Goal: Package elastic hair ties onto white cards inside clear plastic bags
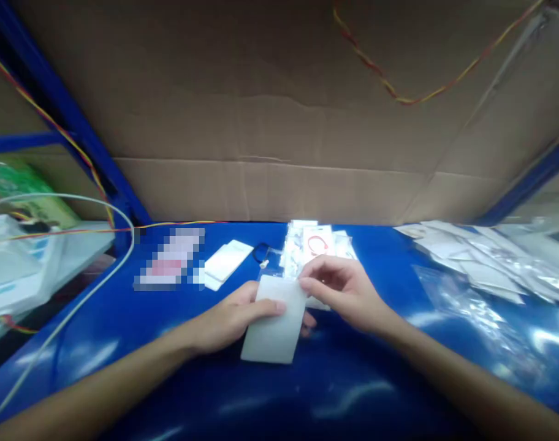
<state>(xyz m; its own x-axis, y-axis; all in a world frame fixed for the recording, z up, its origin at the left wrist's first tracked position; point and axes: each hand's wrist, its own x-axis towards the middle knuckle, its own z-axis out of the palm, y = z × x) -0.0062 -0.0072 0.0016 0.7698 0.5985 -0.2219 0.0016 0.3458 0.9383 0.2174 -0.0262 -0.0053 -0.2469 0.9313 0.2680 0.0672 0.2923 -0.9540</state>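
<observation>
My left hand [238, 315] grips a flat white card [274, 334], its thumb lying across the front and its fingers mostly hidden behind. At the card's upper right corner, my right hand [344, 288] pinches with thumb and forefinger. A strip of clear plastic shows at the card's top edge; I cannot tell how it is joined. Just beyond my hands lie several clear packets [294, 245], one with a white card that bears a red loop print [317, 244]. A small dark cable loop [261, 252] rests left of them.
White cards [228, 260] lie left of the packets, beside a pixelated flat item [171, 260]. On the right are a pile of white packets [472, 257] and loose clear plastic bags [477, 318]. A pale cable [84, 288] curves along the left. Cardboard [261, 122] walls the back.
</observation>
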